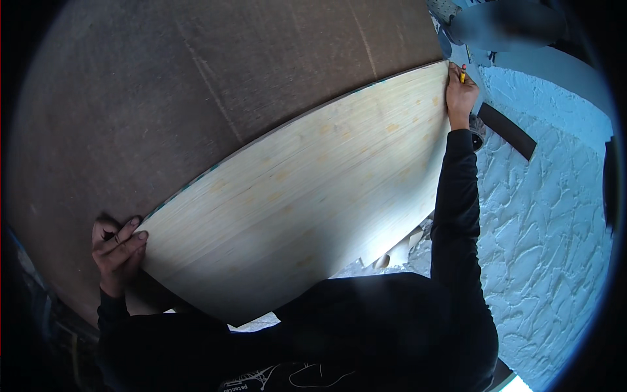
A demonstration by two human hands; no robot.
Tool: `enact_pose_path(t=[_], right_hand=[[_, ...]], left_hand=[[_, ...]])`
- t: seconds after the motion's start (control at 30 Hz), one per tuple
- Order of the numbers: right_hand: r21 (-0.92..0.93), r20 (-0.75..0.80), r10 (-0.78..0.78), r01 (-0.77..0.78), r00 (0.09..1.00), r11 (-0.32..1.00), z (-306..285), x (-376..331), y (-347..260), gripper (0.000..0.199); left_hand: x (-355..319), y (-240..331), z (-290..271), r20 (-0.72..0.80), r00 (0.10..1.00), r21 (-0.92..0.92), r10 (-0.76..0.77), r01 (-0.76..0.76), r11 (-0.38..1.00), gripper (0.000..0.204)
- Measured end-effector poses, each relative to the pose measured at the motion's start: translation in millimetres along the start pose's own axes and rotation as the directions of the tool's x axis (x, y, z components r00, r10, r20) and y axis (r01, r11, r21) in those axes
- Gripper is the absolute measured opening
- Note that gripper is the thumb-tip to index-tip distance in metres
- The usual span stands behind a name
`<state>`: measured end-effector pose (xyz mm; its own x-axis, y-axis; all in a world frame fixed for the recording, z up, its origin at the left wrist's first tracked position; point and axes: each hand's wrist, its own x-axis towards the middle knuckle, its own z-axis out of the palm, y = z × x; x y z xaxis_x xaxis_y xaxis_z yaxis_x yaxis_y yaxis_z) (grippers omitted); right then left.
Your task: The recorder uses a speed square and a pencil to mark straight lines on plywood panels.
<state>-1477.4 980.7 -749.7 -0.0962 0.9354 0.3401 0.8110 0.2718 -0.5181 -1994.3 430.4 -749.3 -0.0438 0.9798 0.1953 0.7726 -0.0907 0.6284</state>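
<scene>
A large pale wooden panel [307, 189] with visible grain and yellowish patches lies slantwise in front of me. Its far edge runs along a brown board [163, 117], and thin bluish-green marks show on parts of that edge. My left hand [117, 251] is closed at the panel's left corner, fingertips on the edge. At the far right corner my right hand [461, 98] grips the panel. A yellow pencil [463, 77] with a red end sticks up from that same hand; the rest of it is hidden by the fingers.
A rough, bluish-white textured wall [542, 242] stands close on the right, with a dark strip [508, 130] against it. Blurred dark items [509, 26] sit at the upper right. Pale curled pieces [395, 255] lie below the panel's near edge.
</scene>
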Motion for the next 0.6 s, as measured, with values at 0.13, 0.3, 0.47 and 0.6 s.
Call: enact_pose_path(t=[0.13,0.3,0.47,0.6], right_hand=[[0.054,0.147,0.118,-0.127,0.982,0.99,-14,8,4,0.038],[-0.143,0.334,0.339,-0.308,0.879,0.941,-12,20,0,0.061],[-0.119,0.415,0.251,-0.222,0.874,0.968,-7,41,23,0.051],[-0.312,0.387,0.178,-0.053,0.905,0.949,-35,63,64,0.062]], left_hand=[[2,1,-8,0.04,0.999,0.026,0.014,-0.016,1.0,0.032],[-8,8,-16,0.098,0.995,0.087,-0.019,0.011,0.996,0.031],[0,16,-16,0.126,0.992,0.067,0.004,-0.013,0.998,0.042],[23,53,-28,0.22,0.972,0.237,-0.087,0.033,0.971,0.048]])
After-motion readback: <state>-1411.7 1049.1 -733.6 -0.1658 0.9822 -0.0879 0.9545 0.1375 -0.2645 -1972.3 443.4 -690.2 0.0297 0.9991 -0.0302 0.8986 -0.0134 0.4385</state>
